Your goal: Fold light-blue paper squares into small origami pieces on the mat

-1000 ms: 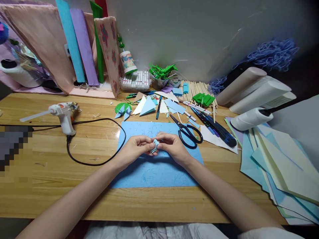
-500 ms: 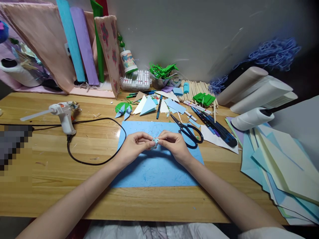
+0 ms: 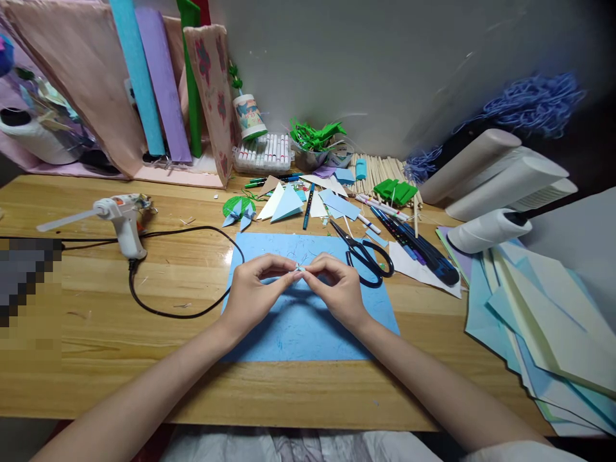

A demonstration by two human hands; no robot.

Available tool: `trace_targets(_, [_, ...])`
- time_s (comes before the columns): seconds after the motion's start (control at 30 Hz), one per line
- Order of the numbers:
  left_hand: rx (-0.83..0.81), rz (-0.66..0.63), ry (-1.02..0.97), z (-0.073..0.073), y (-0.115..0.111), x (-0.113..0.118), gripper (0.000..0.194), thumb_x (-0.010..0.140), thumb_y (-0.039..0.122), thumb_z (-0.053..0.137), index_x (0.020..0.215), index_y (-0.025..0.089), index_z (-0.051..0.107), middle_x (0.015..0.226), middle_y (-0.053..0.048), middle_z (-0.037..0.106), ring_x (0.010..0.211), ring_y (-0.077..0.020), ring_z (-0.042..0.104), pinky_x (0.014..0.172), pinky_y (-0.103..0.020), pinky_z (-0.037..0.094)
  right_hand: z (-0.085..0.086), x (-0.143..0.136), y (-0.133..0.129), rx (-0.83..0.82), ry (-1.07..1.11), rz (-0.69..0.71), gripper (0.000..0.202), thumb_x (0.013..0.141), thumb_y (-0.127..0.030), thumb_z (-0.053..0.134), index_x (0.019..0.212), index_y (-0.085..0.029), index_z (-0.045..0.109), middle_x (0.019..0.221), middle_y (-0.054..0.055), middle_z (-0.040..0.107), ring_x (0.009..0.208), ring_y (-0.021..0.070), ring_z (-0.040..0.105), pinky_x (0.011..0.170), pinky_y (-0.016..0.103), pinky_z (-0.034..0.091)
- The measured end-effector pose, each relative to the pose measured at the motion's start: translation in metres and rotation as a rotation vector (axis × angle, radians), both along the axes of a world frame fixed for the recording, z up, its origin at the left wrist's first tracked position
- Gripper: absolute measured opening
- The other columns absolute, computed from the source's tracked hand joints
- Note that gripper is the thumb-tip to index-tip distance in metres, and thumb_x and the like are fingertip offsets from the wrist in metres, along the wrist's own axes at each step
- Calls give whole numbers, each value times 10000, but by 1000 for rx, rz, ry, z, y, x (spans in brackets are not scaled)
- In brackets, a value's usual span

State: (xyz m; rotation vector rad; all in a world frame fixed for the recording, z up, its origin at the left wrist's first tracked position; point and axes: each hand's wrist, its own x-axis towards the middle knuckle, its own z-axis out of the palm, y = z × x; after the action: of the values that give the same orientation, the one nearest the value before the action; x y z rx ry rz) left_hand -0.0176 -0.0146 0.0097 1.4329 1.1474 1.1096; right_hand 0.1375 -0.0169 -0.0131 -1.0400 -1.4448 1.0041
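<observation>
Between the fingertips of both hands is a small light-blue folded paper piece [image 3: 299, 267], mostly covered by the fingers. My left hand [image 3: 262, 282] pinches it from the left with thumb and forefinger. From the right, my right hand [image 3: 334, 285] grips it the same way, the two thumbs nearly meeting. Both hands hover over a blue sheet [image 3: 308, 333] that lies flat on the wooden table. Black-handled scissors [image 3: 363, 256] rest partly on the sheet's right edge, close to my right hand.
A white glue gun [image 3: 126, 224] with a looping black cord stands left. Behind the sheet lie paper triangles [image 3: 289, 204], pens and a green disc [image 3: 239, 210] with blue paper pieces. A dark cutter [image 3: 436, 260], white rolls [image 3: 486, 231] and stacked paper [image 3: 553, 321] occupy the right.
My fingertips have closed further around the paper piece, so less of it shows. Both hands have turned slightly, thumbs closer together. Everything on the table stays in place.
</observation>
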Motion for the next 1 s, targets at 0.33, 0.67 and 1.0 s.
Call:
trace_targets(0.33, [34,2,99,2,3,-3,101,714,240,641,680,146,655,700,-19,665,675,-128,607,664,-221,476,2,-1,1,-82,10,51,46,756,-228,622,739,-186,629,721,12,572,690,129,548,623,256,452])
trace_targets(0.67, [-280,-73,-176,-4,11,-2,246,602,230,719,739,150,531,628,36,551,587,-79,541,563,-181,444,5,0,5,-349,142,288,129,771,-290,587,746,-171,543,643,-34,487,531,84,487,472,205,435])
trace_targets(1.0, [-377,-35,-168,0,16,-7,328,571,201,717,772,158,461,483,73,524,442,-63,488,468,-162,390,6,3,2,128,-334,181,128,809,-222,555,933,-214,583,993,56,618,935,182,550,822,356,453])
